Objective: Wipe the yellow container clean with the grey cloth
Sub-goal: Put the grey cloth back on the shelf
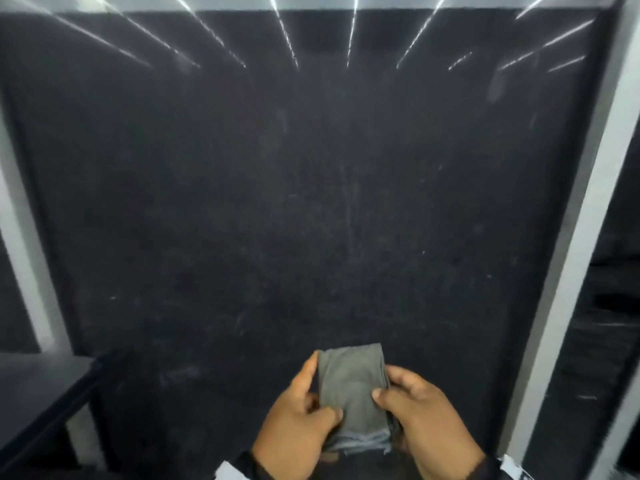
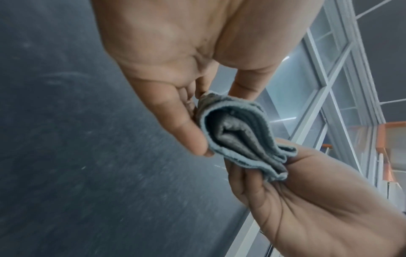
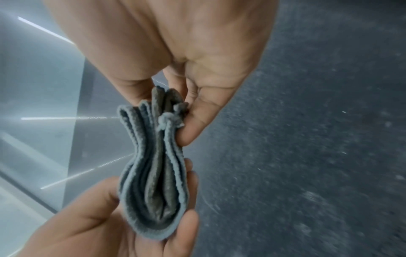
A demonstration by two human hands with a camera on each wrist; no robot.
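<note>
A folded grey cloth (image 1: 353,393) is held in the air between both hands, just above the near edge of the dark table (image 1: 311,202). My left hand (image 1: 304,414) grips its left side, thumb on top and fingers curled underneath. My right hand (image 1: 415,410) pinches the right side. In the left wrist view the stacked folds of the cloth (image 2: 241,139) fan out between the left fingers (image 2: 186,135) and the right hand (image 2: 307,200). The right wrist view has the cloth (image 3: 156,173) edge-on, layered. No yellow container appears in any view.
The dark speckled tabletop stretches ahead, marked with faint scuffs. White frame posts stand at its left (image 1: 27,271) and right (image 1: 571,237) sides. A dark ledge (image 1: 45,403) sits at the lower left.
</note>
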